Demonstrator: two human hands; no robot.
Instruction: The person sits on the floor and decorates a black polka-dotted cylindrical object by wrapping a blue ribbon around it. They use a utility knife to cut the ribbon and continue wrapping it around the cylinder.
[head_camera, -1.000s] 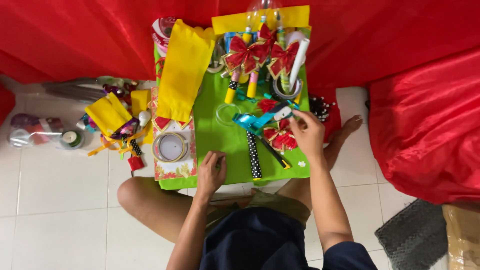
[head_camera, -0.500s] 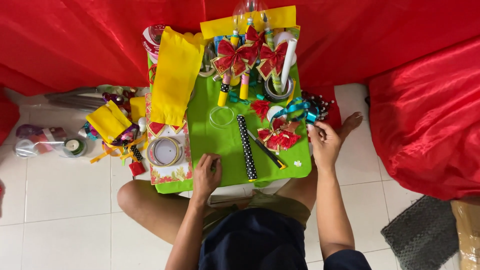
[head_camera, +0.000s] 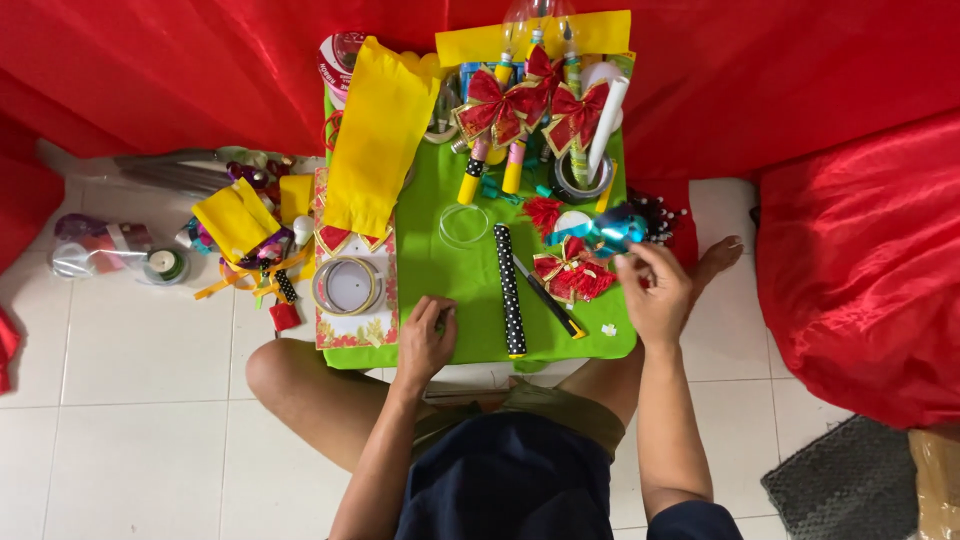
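Seated cross-legged on the tiled floor at a low green bench (head_camera: 460, 270) crowded with craft bits. Right hand (head_camera: 655, 295) lifted just above the bench's right side, fingertips pinched on a shiny blue ribbon roll (head_camera: 612, 232) – roll held in the air, over the red-and-gold bow (head_camera: 570, 272) lying beneath it, near the bench's right edge. Left hand (head_camera: 425, 340) down on the near edge of the bench, fingers curled loosely inward; possibly something small and green under the thumb, but too small to tell, so grip unclear.

Between the two hands: a black polka-dot roll (head_camera: 510, 290) lying lengthwise, and just beside it a slim black tool with a yellow tip (head_camera: 548, 297), angled toward the bow. Further left, a ring of tape (head_camera: 347, 287) on a floral card, and a yellow cloth (head_camera: 378, 140) draped over the far left corner.

By the look of it, mid-step with the ribbon – roll picked up and brought over the bow, nothing yet drawn off or cut. For a next move, likely need of the free left hand to catch the loose ribbon end, plus care to keep the roll pinched firmly and clear of the bows standing at the back.
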